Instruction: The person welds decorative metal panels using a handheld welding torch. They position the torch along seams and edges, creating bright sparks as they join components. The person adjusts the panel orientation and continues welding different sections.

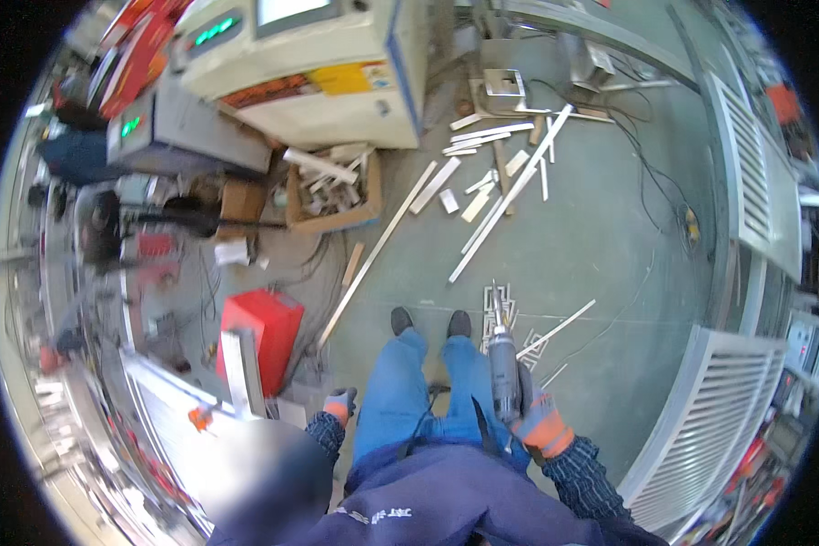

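Note:
My right hand point(539, 424), in a grey and orange glove, is closed around a grey power drill point(503, 375). Its body is cylindrical, and a slender metal bit points forward, away from me. My left hand point(340, 404), gloved alike, hangs beside my left leg with its fingers curled in, and nothing shows in it. Past the drill's tip, white fretwork panels point(530, 344) lie on the floor to the right of my shoes. Left of my left hand stands a red box-shaped container point(262, 332).
Long white strips point(511, 193) and short offcuts are scattered on the green floor ahead. A cardboard box of offcuts point(334, 218) sits below a cream machine point(314, 100). White louvred panels point(701, 409) stand at right. Cables point(651, 173) trail along the floor. A blurred shape point(255, 473) covers the lower left.

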A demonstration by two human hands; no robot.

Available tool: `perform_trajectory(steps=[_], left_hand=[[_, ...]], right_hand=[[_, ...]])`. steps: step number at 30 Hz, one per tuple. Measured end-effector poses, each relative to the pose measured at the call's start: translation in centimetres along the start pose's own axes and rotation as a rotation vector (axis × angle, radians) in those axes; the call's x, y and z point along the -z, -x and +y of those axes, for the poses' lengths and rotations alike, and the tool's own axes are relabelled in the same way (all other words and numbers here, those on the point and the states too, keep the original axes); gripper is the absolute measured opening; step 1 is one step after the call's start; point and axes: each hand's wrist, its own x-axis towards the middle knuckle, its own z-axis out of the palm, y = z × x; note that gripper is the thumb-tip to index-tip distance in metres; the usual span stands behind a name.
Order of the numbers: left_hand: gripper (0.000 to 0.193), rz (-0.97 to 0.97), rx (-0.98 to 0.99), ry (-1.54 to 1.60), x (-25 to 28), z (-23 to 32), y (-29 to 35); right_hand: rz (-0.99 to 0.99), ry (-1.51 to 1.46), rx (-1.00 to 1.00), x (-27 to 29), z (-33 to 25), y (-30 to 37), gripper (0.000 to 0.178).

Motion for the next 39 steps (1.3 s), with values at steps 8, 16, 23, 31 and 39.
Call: perform_trajectory(steps=[8,16,23,31,39], left_hand=[[0.035,0.009,-0.102,0.350,2.2,-9.9,11.1],[0.031,0.077,-0.032,0.720,2.3,-30.1,14.0],[0.024,0.080,0.073,1.038,0.3,-43.3,16.6],[0.015,0.239,0.218,1.397,0.7,-68.5,22.4],[0.027,0.243,0.152,1.560,-8.1,-84.9,31.2]], right_hand=[[-0.192,-0.065,0.193,-4.0,-4.6,-0.1,0.069],[-0.461,0.058,0.345,-10.5,-10.1,5.3,0.072],[-0.577,0.195,0.448,-18.7,-14.1,15.9,0.073],[-0.971,0.379,0.648,-31.8,-19.4,28.8,0.059],[-1.201,0.341,0.654,-41.4,-24.6,31.7,0.072]])
